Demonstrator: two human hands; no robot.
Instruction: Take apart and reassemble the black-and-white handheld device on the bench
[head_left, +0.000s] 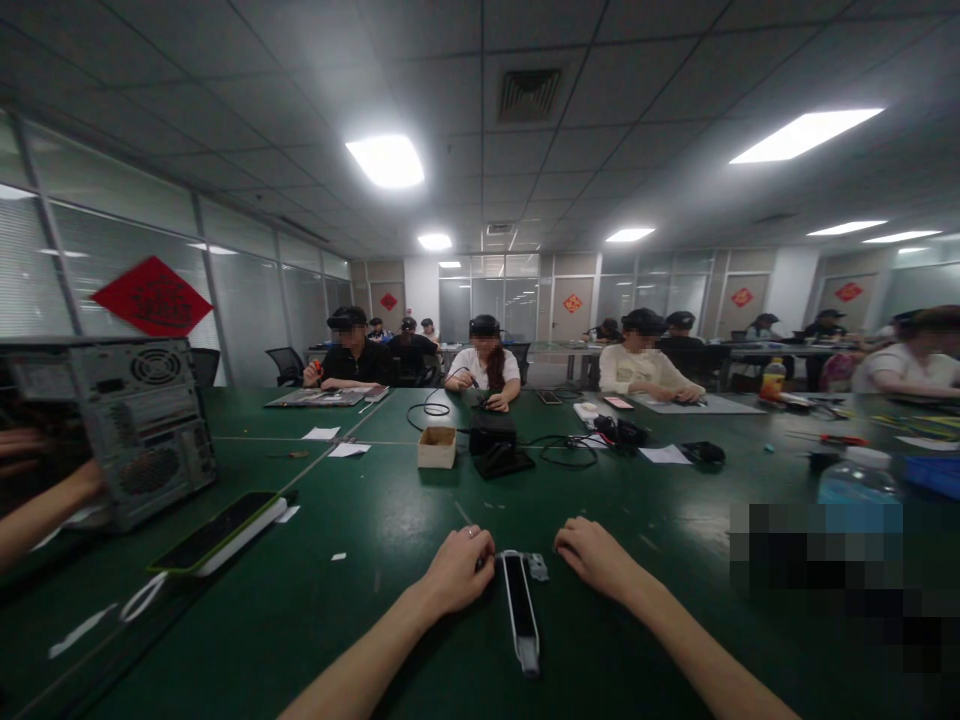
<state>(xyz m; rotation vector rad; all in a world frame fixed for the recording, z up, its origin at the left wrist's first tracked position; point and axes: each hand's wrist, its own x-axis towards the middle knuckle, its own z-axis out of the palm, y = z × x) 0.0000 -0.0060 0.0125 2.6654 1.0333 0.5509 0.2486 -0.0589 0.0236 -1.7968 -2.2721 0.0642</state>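
Observation:
On the green table [405, 660], a narrow black device with a pale frame [522, 605] lies lengthwise in front of me. My left hand [461, 568] rests just left of its far end, fingers curled around something dark that I cannot make out. A small grey metal bracket [538, 567] lies at the right of the device's far end. My right hand [592, 556] rests on the table to the right of the bracket, apart from it, with its fingers bent and their tips partly hidden.
An open computer case [157, 430] stands at the left, with another person's hands by it. Nearby lies a phone [217, 532]. Ahead are a small box [436, 448], a black box [493, 433] and cables. A bottle [859, 478] stands right; several people sit beyond.

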